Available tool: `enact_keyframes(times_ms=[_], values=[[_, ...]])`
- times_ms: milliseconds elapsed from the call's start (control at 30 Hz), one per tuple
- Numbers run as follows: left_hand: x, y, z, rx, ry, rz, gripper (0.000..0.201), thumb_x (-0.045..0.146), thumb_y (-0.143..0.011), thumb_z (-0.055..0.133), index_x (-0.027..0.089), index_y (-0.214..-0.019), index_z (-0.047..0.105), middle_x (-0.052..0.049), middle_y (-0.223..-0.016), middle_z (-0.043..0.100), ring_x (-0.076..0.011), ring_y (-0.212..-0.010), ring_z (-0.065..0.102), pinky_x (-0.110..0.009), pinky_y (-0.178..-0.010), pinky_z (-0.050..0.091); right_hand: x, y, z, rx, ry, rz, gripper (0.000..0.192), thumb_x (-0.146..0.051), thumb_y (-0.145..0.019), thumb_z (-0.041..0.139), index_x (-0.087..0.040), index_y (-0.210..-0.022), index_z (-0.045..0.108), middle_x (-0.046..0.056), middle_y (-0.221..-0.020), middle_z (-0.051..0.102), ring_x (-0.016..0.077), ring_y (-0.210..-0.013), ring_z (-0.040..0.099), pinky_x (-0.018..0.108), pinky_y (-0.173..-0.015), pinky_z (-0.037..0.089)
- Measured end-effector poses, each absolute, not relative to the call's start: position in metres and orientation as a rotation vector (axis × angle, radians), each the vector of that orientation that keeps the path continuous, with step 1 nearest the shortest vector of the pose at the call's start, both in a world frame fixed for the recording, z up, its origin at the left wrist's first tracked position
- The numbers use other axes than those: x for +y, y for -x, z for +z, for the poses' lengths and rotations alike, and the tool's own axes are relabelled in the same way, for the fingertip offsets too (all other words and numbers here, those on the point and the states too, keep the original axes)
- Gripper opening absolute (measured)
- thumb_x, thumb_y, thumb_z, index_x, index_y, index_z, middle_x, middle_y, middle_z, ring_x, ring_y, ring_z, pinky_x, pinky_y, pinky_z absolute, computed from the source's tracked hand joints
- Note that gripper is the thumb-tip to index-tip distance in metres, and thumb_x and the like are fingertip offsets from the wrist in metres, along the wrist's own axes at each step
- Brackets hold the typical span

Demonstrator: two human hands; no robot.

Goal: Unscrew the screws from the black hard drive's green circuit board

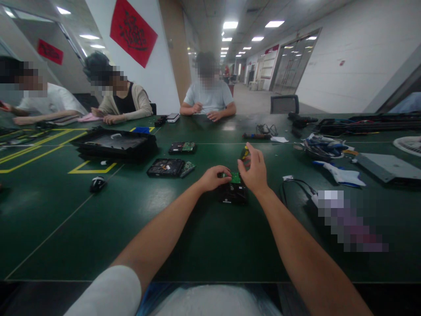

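A black hard drive [233,195] with a green circuit board [236,177] at its far end lies on the green table in front of me. My left hand [215,178] grips the drive's left far side, thumb and fingers closed against it near the board. Above the drive's right side is my right hand [255,169], its fingers curled round a yellow and black screwdriver [245,152]. The screwdriver's tip is hidden or too small to make out. Left of the drive lie an opened hard drive [165,167] with a loose circuit board [187,169] and another hard drive [182,147].
A black tray [115,144] and a mouse-like object [98,184] are on the left. To the right are a cable [297,181], a bundle of wires [324,146], a white and blue packet [342,173] and a flat metal box [390,167]. Several people sit across the table.
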State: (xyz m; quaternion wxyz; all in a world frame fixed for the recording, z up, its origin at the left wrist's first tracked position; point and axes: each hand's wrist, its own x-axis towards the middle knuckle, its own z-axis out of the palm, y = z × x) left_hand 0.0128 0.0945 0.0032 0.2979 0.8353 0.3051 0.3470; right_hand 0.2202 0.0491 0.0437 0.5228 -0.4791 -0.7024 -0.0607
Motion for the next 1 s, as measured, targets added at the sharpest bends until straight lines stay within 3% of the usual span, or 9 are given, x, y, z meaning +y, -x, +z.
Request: enact_keyframes(times_ms=[300, 467, 633, 833, 1000], values=[[0.0959, -0.0120, 0.0009, 0.830, -2.206, 0.920, 0.019, 0.034, -0.085, 0.077, 0.022, -0.100, 0.077, -0.007, -0.119, 0.073, -0.0237, -0.114, 0.067, -0.042, -0.110, 0.047, 0.0489, -0.2210, 0.0442, -1.686, 1.158, -0.150, 0.067, -0.024, -0.093, 0.057, -0.027, -0.156, 0.035, 0.014, -0.133, 0.052, 0.0230, -0.091, 0.064, 0.049, -0.086, 0.064], [0.0956, -0.0119, 0.0007, 0.848, -2.203, 0.920, 0.018, 0.034, -0.084, 0.078, 0.023, -0.098, 0.077, -0.007, -0.121, 0.073, -0.0239, -0.114, 0.067, -0.042, -0.111, 0.046, 0.0491, -0.2204, 0.0440, -1.689, 1.130, -0.137, 0.070, -0.021, -0.092, 0.056, -0.028, -0.157, 0.032, 0.014, -0.134, 0.053, 0.0253, -0.100, 0.064, 0.049, -0.087, 0.064], [0.0948, -0.0121, 0.0014, 0.841, -2.192, 0.917, 0.016, 0.033, -0.084, 0.078, 0.022, -0.095, 0.077, -0.007, -0.121, 0.072, -0.0242, -0.114, 0.067, -0.042, -0.110, 0.046, 0.0491, -0.2213, 0.0434, -1.686, 1.143, -0.137, 0.066, -0.025, -0.094, 0.058, -0.028, -0.156, 0.035, 0.013, -0.130, 0.054, 0.0228, -0.093, 0.064, 0.048, -0.086, 0.064], [0.0957, -0.0126, -0.0004, 0.820, -2.187, 0.939, 0.015, 0.032, -0.084, 0.078, 0.022, -0.095, 0.077, -0.007, -0.119, 0.073, -0.0235, -0.115, 0.067, -0.041, -0.111, 0.045, 0.0502, -0.2211, 0.0429, -1.699, 1.128, -0.137, 0.071, -0.021, -0.093, 0.056, -0.029, -0.159, 0.032, 0.014, -0.132, 0.053, 0.0262, -0.105, 0.062, 0.047, -0.087, 0.064], [0.0962, -0.0122, -0.0009, 0.832, -2.194, 0.930, 0.017, 0.033, -0.084, 0.078, 0.022, -0.096, 0.077, -0.008, -0.119, 0.073, -0.0239, -0.114, 0.067, -0.042, -0.110, 0.045, 0.0498, -0.2208, 0.0436, -1.687, 1.139, -0.164, 0.068, -0.024, -0.093, 0.058, -0.028, -0.157, 0.035, 0.013, -0.130, 0.053, 0.0254, -0.099, 0.063, 0.050, -0.088, 0.063]])
